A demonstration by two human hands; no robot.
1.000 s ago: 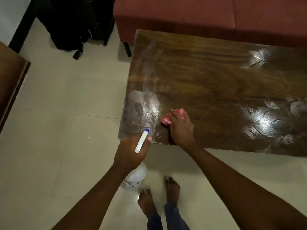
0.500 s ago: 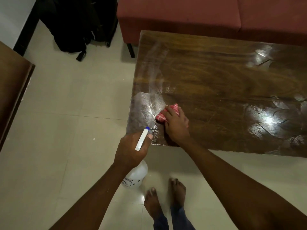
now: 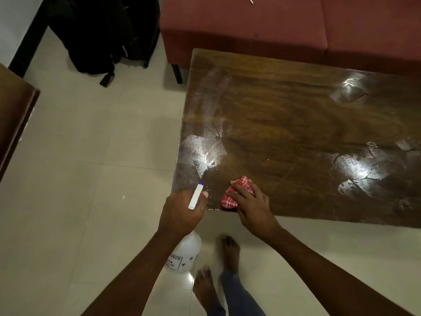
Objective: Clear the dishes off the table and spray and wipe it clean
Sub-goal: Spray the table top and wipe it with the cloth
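Zero dishes on glossy dark wooden table [image 3: 296, 124], wet patches left to wipe; right hand [image 3: 252, 206] presses red checked cloth [image 3: 229, 202] flat-fingered at near corner, left hand [image 3: 180, 210] grips white plastic spray bottle [image 3: 185, 254].

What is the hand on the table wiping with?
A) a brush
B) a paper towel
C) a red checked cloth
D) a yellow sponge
C: the right hand presses a red checked cloth onto the table near its front edge.
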